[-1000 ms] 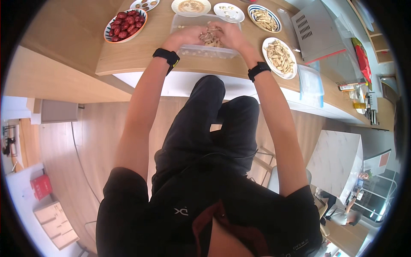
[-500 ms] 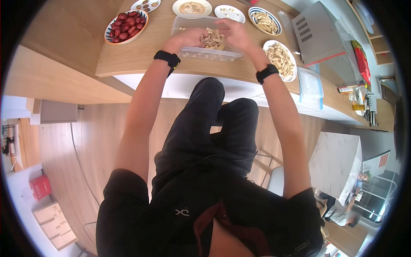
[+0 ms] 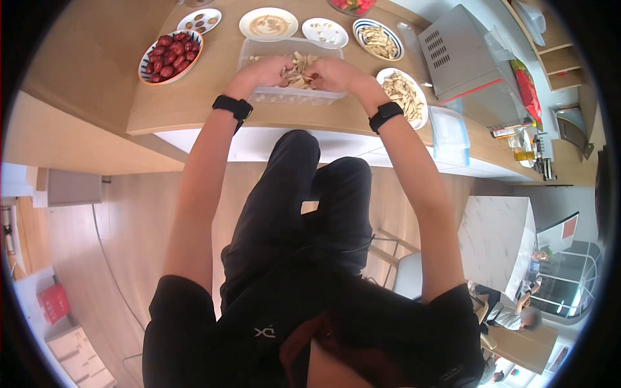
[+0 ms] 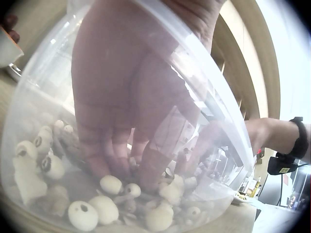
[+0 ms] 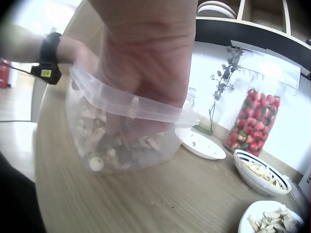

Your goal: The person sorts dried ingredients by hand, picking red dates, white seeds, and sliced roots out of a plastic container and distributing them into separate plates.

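A clear plastic container (image 3: 259, 44) stands on the wooden counter (image 3: 187, 97), holding pale dried slices (image 3: 299, 64) and round white seeds (image 4: 111, 184). Both my hands are inside it. My left hand (image 3: 265, 70) points its fingers (image 4: 99, 160) down into the seeds, seen through the container wall (image 4: 228, 145). My right hand (image 3: 333, 72) reaches in from the other side, its fingers buried among the slices behind the blurred plastic (image 5: 136, 104). The two hands almost meet over the pile. In the right wrist view my right hand (image 5: 141, 53) fills the top.
A bowl of red dates (image 3: 167, 55) sits left of the container. Several plates line the back, one with slices (image 3: 378, 39); another plate of slices (image 3: 404, 97) lies right. A silver appliance (image 3: 453, 48), a clear lidded box (image 3: 449, 132) and a jar of red fruit (image 5: 262, 114) stand nearby.
My right hand has come down from the far rim onto the pile, close to my left hand. The head view has shifted slightly, so the counter sits lower in the frame.
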Available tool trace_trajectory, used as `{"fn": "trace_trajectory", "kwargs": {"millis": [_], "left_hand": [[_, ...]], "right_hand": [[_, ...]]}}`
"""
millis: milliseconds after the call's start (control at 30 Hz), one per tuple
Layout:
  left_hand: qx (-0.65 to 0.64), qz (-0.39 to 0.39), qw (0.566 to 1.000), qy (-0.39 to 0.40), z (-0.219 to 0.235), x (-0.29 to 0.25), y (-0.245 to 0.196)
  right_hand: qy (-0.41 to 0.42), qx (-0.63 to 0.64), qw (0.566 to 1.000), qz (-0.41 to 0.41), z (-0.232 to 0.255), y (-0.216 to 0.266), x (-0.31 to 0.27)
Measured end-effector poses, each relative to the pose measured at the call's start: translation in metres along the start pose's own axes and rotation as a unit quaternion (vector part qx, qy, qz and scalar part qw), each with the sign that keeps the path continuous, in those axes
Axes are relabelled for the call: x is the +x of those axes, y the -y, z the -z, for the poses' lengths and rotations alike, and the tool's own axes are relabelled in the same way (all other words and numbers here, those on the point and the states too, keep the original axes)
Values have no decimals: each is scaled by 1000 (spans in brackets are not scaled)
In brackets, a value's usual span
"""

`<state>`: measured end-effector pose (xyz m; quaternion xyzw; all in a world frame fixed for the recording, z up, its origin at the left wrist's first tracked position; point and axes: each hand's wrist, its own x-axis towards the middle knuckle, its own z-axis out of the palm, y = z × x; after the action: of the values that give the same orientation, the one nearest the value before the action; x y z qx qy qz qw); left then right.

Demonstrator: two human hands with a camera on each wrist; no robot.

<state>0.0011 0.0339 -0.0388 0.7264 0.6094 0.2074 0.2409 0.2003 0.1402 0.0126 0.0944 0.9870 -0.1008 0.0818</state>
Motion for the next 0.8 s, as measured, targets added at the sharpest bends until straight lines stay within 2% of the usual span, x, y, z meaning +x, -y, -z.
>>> {"fn": "trace_trajectory", "kwargs": {"millis": [67, 100, 167, 233, 367, 433, 500, 533, 567, 633, 700, 733, 800], "left_hand": [[-3, 2, 1000, -3, 1, -2, -1], [-17, 10, 1000, -1, 1, -3, -2], [-33, 18, 999, -1, 1, -3, -3], [-16, 27, 1000, 4, 1, -3, -3], [-35, 30, 999, -1, 0, -4, -3], [3, -24, 999, -27, 0, -5, -2], [7, -17, 999, -32, -2, -4, 2], [11, -12, 999, -32, -5, -3, 4], [9, -7, 1000, -29, -6, -4, 3], [-7, 7, 999, -39, -3, -7, -3], [-13, 16, 1000, -21, -1, -7, -5], [-21, 24, 999, -12, 1, -6, -6], [-22, 17, 999, -15, 0, -4, -5]], "right_hand": [[-123, 89, 988, 26, 5, -2, -4], [-124, 88, 988, 24, 14, -7, -8], [-177, 162, 970, -41, 59, -5, -27], [-280, 122, 945, -119, 87, -27, -38], [-318, 75, 929, -175, 94, -76, -54], [-339, 45, 916, -209, 92, -91, -55], [-355, 14, 904, -239, 90, -101, -48], [-326, 37, 931, -158, 87, -80, -47], [-323, 42, 932, -157, 80, -63, -41], [-176, 135, 975, -23, 61, -30, -27], [-136, 62, 988, 40, 35, -6, -11], [-140, 64, 987, 38, 27, 4, -4], [-88, 51, 992, 77, 15, 19, 6]]}}
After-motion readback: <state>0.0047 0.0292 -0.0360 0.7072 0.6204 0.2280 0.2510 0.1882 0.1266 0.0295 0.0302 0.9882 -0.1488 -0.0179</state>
